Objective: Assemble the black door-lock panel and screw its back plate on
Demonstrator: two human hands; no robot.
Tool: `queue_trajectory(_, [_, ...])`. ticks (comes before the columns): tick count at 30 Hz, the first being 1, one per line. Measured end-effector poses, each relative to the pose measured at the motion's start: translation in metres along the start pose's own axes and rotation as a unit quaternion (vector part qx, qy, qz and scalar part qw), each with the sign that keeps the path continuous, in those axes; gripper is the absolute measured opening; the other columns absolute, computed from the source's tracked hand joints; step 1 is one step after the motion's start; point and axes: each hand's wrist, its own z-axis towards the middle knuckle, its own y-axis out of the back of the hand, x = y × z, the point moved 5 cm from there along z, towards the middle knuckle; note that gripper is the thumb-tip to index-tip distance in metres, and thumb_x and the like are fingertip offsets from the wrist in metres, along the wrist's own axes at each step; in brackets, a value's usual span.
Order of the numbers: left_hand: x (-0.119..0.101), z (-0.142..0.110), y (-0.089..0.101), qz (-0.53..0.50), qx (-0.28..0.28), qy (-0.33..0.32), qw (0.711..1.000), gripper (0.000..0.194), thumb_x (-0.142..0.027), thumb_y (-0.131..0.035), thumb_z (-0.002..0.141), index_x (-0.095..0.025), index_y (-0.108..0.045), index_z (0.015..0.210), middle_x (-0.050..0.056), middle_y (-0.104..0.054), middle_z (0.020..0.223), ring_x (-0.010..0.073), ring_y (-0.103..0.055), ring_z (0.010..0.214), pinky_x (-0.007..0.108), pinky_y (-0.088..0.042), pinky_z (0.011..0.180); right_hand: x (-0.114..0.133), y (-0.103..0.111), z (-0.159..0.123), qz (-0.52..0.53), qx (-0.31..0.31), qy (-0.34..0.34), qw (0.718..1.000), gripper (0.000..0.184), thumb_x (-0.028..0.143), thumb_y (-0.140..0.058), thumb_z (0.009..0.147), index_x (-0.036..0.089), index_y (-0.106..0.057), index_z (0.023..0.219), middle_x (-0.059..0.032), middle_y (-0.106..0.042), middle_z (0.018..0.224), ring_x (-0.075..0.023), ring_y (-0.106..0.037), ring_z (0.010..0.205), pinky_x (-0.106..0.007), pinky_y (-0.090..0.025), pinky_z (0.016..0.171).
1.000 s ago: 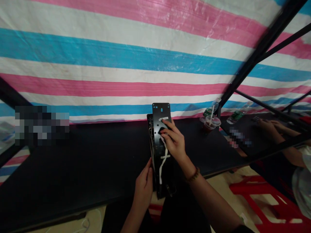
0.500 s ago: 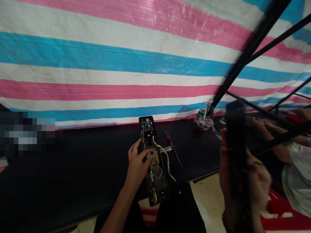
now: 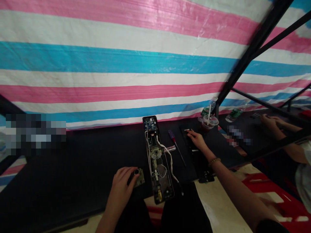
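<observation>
Likely laying parts out: left hand (image 3: 123, 180) pinched circuit board (image 3: 140, 182), 8 o'clock of opened casing (image 3: 167, 179); right hand (image 3: 198, 141) fingers touched cover plate (image 3: 197, 159), 3 o'clock, grip unclear. Next probably needed letting go.

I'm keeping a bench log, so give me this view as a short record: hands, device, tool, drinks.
Left hand: thumb and fingers on a small square part, left of the open casing
Right hand: fingers on the black panel
Open casing: circuit board at the far end, white cable trailing out on the right
Tool: screwdriver, between casing and panel
Drinks: cup with straw; bottle behind it; another bottle farther right
</observation>
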Motion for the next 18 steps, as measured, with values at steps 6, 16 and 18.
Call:
queue_trajectory(6, [-0.002, -0.001, -0.008, 0.047, -0.019, -0.001, 0.999, 0.033, -0.048, -0.057, 0.092, -0.024, -0.074, 0.105, 0.008, -0.074, 0.108, 0.0290, -0.062, 0.103, 0.048, -0.050, 0.095, 0.053, 0.003, -0.003, -0.050, -0.012, 0.031, 0.998, 0.044, 0.024, -0.075, 0.076, 0.016, -0.068, 0.119, -0.0167, -0.066, 0.128, -0.0302, -0.059, 0.125, -0.050, -0.041, 0.111])
queue_trajectory(16, [-0.067, 0.126, 0.012, 0.031, -0.042, -0.044, 0.998, 0.033, -0.035, -0.053, 0.094, -0.020, -0.070, 0.117, 0.010, -0.068, 0.114, 0.0264, -0.062, 0.106, 0.044, -0.051, 0.099, 0.195, -0.105, -0.098, -0.164, 0.164, 0.225, 0.946, 0.010, 0.025, -0.065, 0.093, 0.021, -0.070, 0.102, -0.0065, -0.068, 0.095, -0.0215, -0.063, 0.094, -0.033, -0.050, 0.087])
queue_trajectory(18, [-0.076, 0.154, 0.005, 0.076, -0.014, -0.079, 0.994, 0.032, -0.031, -0.056, 0.091, -0.018, -0.071, 0.116, 0.013, -0.065, 0.121, 0.0294, -0.057, 0.115, 0.046, -0.047, 0.104, 0.190, -0.098, -0.098, -0.106, 0.123, 0.220, 0.962, 0.012, 0.024, -0.061, 0.096, 0.021, -0.069, 0.104, -0.0060, -0.068, 0.094, -0.0202, -0.063, 0.092, -0.032, -0.051, 0.085])
